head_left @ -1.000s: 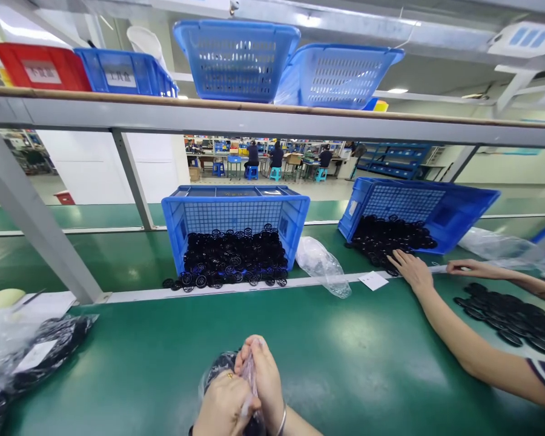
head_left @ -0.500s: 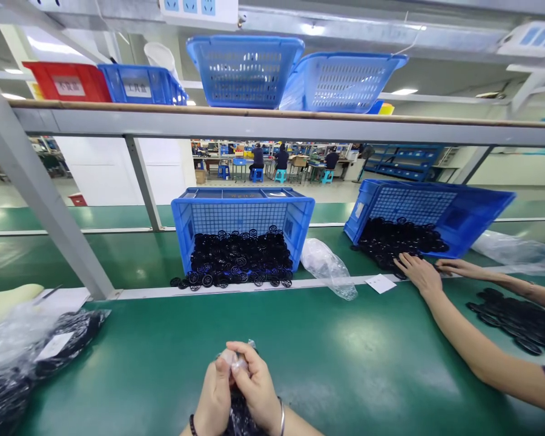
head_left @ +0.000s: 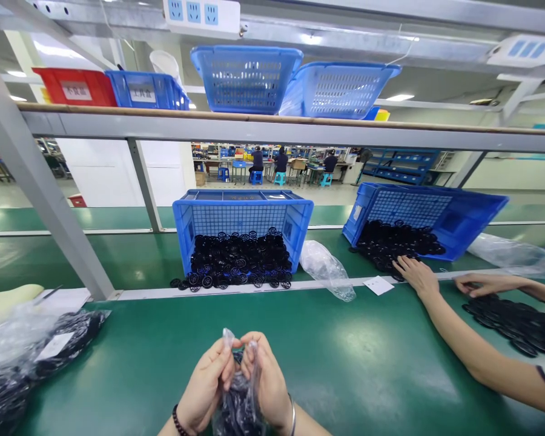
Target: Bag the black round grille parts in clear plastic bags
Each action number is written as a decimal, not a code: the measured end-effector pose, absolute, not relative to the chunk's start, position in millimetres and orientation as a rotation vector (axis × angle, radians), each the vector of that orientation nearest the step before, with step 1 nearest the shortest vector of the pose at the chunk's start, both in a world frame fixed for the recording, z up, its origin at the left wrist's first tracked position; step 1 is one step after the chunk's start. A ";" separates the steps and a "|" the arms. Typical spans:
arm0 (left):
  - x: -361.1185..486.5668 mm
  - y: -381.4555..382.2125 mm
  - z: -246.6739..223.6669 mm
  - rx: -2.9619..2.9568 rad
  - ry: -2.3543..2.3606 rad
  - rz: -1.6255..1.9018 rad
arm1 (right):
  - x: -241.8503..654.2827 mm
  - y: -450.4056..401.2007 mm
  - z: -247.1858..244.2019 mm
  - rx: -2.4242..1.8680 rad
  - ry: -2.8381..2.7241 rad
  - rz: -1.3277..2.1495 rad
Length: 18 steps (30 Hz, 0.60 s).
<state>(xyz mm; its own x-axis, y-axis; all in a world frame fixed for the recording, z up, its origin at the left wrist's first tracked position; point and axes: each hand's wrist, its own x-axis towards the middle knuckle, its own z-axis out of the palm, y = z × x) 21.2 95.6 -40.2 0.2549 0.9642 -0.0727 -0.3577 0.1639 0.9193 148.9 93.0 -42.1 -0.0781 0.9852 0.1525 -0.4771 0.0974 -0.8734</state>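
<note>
Between my hands, low in the middle of the head view, is a clear plastic bag [head_left: 237,402] with black parts inside. My left hand [head_left: 208,378] pinches one side of the bag's top edge, a twist of film poking up past the fingertips. The other side is gripped by my right hand [head_left: 267,381]. Beyond them a blue crate [head_left: 178,236] lies on its side, its opening towards me. Black ring-shaped parts [head_left: 240,257] heap inside it and spill over its front edge.
Filled bags [head_left: 68,342] lie at the left. An empty-looking plastic bag [head_left: 327,269] and a white paper slip [head_left: 378,285] are right of the crate. A co-worker's hands [head_left: 418,275] reach by a second blue crate [head_left: 472,218]. A shelf [head_left: 272,124] with baskets crosses overhead.
My hands have moved apart slightly, and the bag's top is now spread between them, showing more of its contents. The co-worker's far hand has moved right, over the laid-out parts.
</note>
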 end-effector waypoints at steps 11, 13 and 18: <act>14.5 78.6 -11.4 1.765 0.901 0.878 | 181.6 86.0 17.4 -0.569 -2.048 0.785; 11.7 75.3 -6.5 1.698 0.940 0.917 | 185.0 87.3 16.6 -0.568 -1.968 0.880; 7.9 70.6 4.9 1.576 0.881 0.897 | 190.8 90.1 9.3 -0.610 -1.887 0.840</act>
<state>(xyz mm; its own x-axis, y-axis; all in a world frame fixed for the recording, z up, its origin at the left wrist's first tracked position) 7.9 70.6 4.9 0.4432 0.8905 0.1031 0.0871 -0.1573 0.9837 190.8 90.1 9.3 -0.4262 0.7105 0.5600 0.0589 0.6395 -0.7665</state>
